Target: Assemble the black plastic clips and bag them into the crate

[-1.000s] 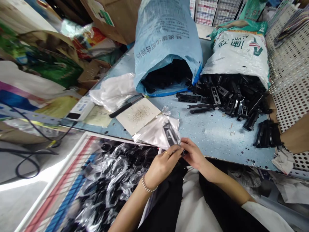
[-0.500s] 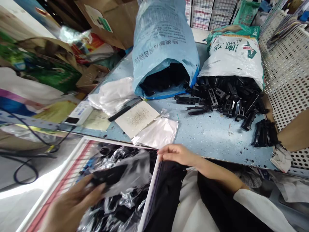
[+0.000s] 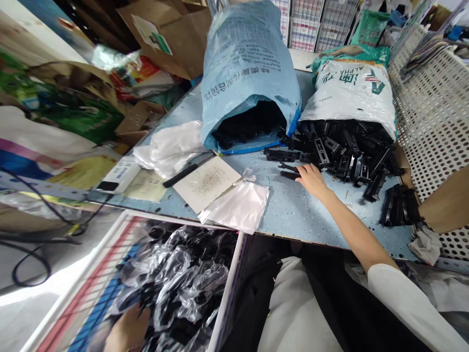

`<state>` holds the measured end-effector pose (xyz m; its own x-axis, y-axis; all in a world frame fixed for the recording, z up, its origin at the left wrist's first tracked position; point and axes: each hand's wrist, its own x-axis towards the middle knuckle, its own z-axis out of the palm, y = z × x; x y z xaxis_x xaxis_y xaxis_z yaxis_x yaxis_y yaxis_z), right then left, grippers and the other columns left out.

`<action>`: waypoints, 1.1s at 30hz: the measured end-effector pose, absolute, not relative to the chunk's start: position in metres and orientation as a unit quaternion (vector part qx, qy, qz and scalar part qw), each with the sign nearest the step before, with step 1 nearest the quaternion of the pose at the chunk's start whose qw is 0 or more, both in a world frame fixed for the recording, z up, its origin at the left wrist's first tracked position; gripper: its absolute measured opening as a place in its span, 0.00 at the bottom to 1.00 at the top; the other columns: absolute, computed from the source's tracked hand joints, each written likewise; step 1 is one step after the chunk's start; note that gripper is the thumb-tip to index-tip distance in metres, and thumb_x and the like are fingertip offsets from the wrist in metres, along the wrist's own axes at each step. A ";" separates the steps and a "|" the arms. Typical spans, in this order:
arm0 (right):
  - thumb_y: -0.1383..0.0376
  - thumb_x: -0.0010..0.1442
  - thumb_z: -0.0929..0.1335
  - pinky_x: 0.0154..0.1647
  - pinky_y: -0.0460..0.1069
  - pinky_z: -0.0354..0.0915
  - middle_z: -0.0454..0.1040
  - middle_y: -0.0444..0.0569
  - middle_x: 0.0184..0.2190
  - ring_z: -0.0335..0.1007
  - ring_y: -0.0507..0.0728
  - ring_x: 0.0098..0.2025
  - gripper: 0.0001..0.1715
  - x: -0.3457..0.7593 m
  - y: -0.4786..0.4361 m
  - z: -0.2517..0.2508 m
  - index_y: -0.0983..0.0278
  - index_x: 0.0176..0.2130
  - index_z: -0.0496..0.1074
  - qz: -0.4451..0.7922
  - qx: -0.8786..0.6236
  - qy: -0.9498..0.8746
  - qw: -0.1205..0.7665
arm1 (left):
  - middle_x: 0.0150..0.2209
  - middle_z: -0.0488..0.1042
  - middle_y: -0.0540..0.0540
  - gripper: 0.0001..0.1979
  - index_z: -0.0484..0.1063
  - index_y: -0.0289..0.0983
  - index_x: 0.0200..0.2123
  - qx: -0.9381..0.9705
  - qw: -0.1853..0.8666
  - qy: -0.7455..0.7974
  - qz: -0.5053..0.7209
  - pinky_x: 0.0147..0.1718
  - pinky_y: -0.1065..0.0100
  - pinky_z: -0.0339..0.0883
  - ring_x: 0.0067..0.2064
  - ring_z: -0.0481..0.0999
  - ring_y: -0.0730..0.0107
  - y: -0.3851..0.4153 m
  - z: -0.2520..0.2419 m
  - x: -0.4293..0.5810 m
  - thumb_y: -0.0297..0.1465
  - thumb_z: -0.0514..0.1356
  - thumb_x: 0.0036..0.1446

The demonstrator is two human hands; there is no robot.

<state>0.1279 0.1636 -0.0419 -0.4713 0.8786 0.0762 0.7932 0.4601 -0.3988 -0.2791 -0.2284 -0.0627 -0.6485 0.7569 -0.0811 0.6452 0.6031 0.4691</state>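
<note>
My right hand point(image 3: 310, 180) reaches over the blue speckled table, its fingertips on a slim black part point(image 3: 290, 174) beside the heap of black plastic parts point(image 3: 344, 151). Low in the basket point(image 3: 231, 288) at the left is my left hand point(image 3: 128, 328), its fingers hidden among bagged black items point(image 3: 183, 274); whether it holds anything is unclear. Flat clear bags point(image 3: 240, 205) lie at the table's front edge, partly over a beige square board point(image 3: 207, 183). The blue sack point(image 3: 249, 73) lies with its mouth open and dark contents inside.
Behind the heap lies a white and green sack point(image 3: 348, 93). A perforated white panel point(image 3: 436, 107) stands at the right, near a small black bundle point(image 3: 401, 205). Cables point(image 3: 47, 234) hang at the left, and a cardboard box point(image 3: 172, 39) stands behind.
My right hand has moved from the basket's corner up and right to the black parts. My left hand has gone lower into the basket; the bagged black item is no longer seen raised in it.
</note>
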 end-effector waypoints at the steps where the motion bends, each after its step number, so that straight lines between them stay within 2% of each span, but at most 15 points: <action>1: 0.66 0.61 0.70 0.65 0.70 0.55 0.71 0.63 0.54 0.63 0.71 0.61 0.27 0.127 0.153 -0.041 0.67 0.59 0.70 0.215 -0.497 -0.824 0.166 | 0.13 0.69 0.51 0.16 0.75 0.47 0.28 0.381 0.116 0.888 0.229 0.16 0.55 0.71 0.15 0.71 0.55 -0.211 -0.066 -0.273 0.51 0.59 0.45; 3: 0.61 0.64 0.68 0.61 0.66 0.61 0.72 0.59 0.54 0.66 0.67 0.58 0.25 0.120 0.123 -0.039 0.63 0.59 0.70 0.390 -0.473 -0.757 0.225 | 0.27 0.80 0.45 0.16 0.77 0.44 0.34 0.379 0.130 0.865 0.302 0.31 0.51 0.77 0.30 0.81 0.51 -0.165 -0.067 -0.244 0.49 0.59 0.52; 4: 0.58 0.65 0.67 0.59 0.64 0.64 0.73 0.55 0.53 0.68 0.65 0.57 0.24 0.115 0.105 -0.039 0.61 0.59 0.70 0.490 -0.445 -0.708 0.248 | 0.34 0.82 0.43 0.17 0.77 0.43 0.39 0.396 0.171 0.833 0.347 0.39 0.50 0.77 0.37 0.83 0.51 -0.139 -0.064 -0.222 0.48 0.60 0.55; 6: 0.52 0.65 0.67 0.56 0.59 0.67 0.76 0.51 0.50 0.71 0.61 0.52 0.25 0.105 0.066 -0.038 0.59 0.57 0.71 0.644 -0.388 -0.595 0.284 | 0.49 0.80 0.39 0.23 0.74 0.39 0.51 0.460 0.319 0.708 0.429 0.49 0.51 0.75 0.48 0.81 0.53 -0.088 -0.055 -0.166 0.47 0.60 0.58; 8: 0.50 0.63 0.69 0.56 0.56 0.66 0.75 0.49 0.51 0.71 0.60 0.53 0.25 0.098 0.032 -0.035 0.57 0.56 0.72 0.673 -0.372 -0.553 0.321 | 0.59 0.72 0.32 0.34 0.67 0.35 0.58 0.498 0.430 0.557 0.507 0.55 0.51 0.71 0.57 0.75 0.50 -0.045 -0.045 -0.111 0.48 0.64 0.55; 10: 0.52 0.63 0.70 0.57 0.55 0.65 0.74 0.49 0.52 0.69 0.59 0.55 0.23 0.102 0.011 -0.027 0.55 0.56 0.72 0.630 -0.380 -0.589 0.335 | 0.57 0.73 0.33 0.31 0.66 0.36 0.57 0.475 0.509 0.480 0.533 0.56 0.51 0.70 0.57 0.74 0.52 -0.016 -0.037 -0.068 0.47 0.64 0.56; 13: 0.55 0.67 0.66 0.52 0.55 0.65 0.74 0.50 0.45 0.70 0.59 0.49 0.13 0.129 0.006 -0.008 0.57 0.47 0.75 0.522 -0.408 -0.667 0.342 | 0.50 0.76 0.39 0.23 0.69 0.36 0.50 0.404 0.606 0.418 0.543 0.52 0.53 0.72 0.51 0.78 0.56 0.001 -0.030 -0.038 0.44 0.65 0.57; 16: 0.54 0.70 0.63 0.43 0.53 0.65 0.71 0.49 0.38 0.68 0.57 0.40 0.15 0.160 0.016 0.011 0.60 0.41 0.73 0.405 -0.463 -0.705 0.353 | 0.44 0.76 0.41 0.23 0.70 0.35 0.46 0.355 0.687 0.384 0.505 0.42 0.56 0.76 0.41 0.81 0.59 -0.001 -0.025 -0.028 0.44 0.68 0.54; 19: 0.51 0.69 0.62 0.41 0.53 0.62 0.69 0.48 0.34 0.65 0.56 0.37 0.17 0.170 0.024 0.019 0.60 0.38 0.69 0.343 -0.482 -0.728 0.347 | 0.40 0.76 0.42 0.22 0.71 0.34 0.43 0.362 0.721 0.391 0.442 0.36 0.61 0.76 0.34 0.80 0.63 -0.007 -0.020 -0.016 0.43 0.68 0.53; 22: 0.45 0.66 0.63 0.37 0.51 0.60 0.66 0.46 0.29 0.61 0.55 0.33 0.24 0.164 0.030 0.013 0.60 0.31 0.67 0.396 -0.503 -0.684 0.350 | 0.36 0.77 0.43 0.23 0.72 0.34 0.45 0.405 0.691 0.443 0.403 0.34 0.63 0.73 0.31 0.78 0.65 -0.012 -0.017 -0.002 0.45 0.67 0.54; 25: 0.37 0.62 0.60 0.26 0.48 0.54 0.58 0.41 0.20 0.52 0.52 0.23 0.33 0.160 0.035 0.000 0.60 0.25 0.62 0.587 -0.514 -0.531 0.330 | 0.38 0.78 0.43 0.28 0.71 0.35 0.51 0.456 0.580 0.531 0.418 0.36 0.64 0.71 0.35 0.78 0.64 -0.010 -0.019 0.004 0.44 0.69 0.50; 27: 0.33 0.61 0.57 0.23 0.48 0.50 0.55 0.39 0.17 0.48 0.51 0.20 0.36 0.160 0.035 -0.006 0.60 0.24 0.62 0.676 -0.492 -0.462 0.297 | 0.35 0.78 0.45 0.29 0.71 0.35 0.51 0.450 0.562 0.547 0.426 0.34 0.67 0.70 0.34 0.78 0.65 -0.005 -0.022 0.002 0.43 0.70 0.49; 28: 0.33 0.61 0.57 0.23 0.48 0.51 0.57 0.40 0.18 0.50 0.51 0.21 0.37 0.160 0.033 -0.007 0.60 0.25 0.64 0.680 -0.483 -0.473 0.283 | 0.32 0.77 0.47 0.28 0.72 0.35 0.49 0.426 0.584 0.539 0.432 0.32 0.68 0.69 0.32 0.76 0.67 -0.002 -0.022 0.000 0.44 0.70 0.50; 30: 0.37 0.63 0.59 0.29 0.49 0.57 0.66 0.44 0.24 0.59 0.53 0.26 0.33 0.160 0.025 -0.006 0.61 0.32 0.70 0.608 -0.471 -0.581 0.265 | 0.29 0.75 0.49 0.25 0.72 0.34 0.46 0.350 0.642 0.506 0.456 0.28 0.70 0.67 0.27 0.73 0.72 0.004 -0.022 -0.006 0.46 0.67 0.52; 33: 0.44 0.64 0.65 0.38 0.52 0.60 0.71 0.50 0.33 0.63 0.58 0.36 0.23 0.158 0.010 -0.001 0.61 0.37 0.72 0.413 -0.428 -0.769 0.234 | 0.33 0.74 0.49 0.25 0.72 0.35 0.45 0.246 0.693 0.460 0.497 0.26 0.73 0.66 0.26 0.70 0.78 0.010 -0.015 -0.014 0.45 0.69 0.50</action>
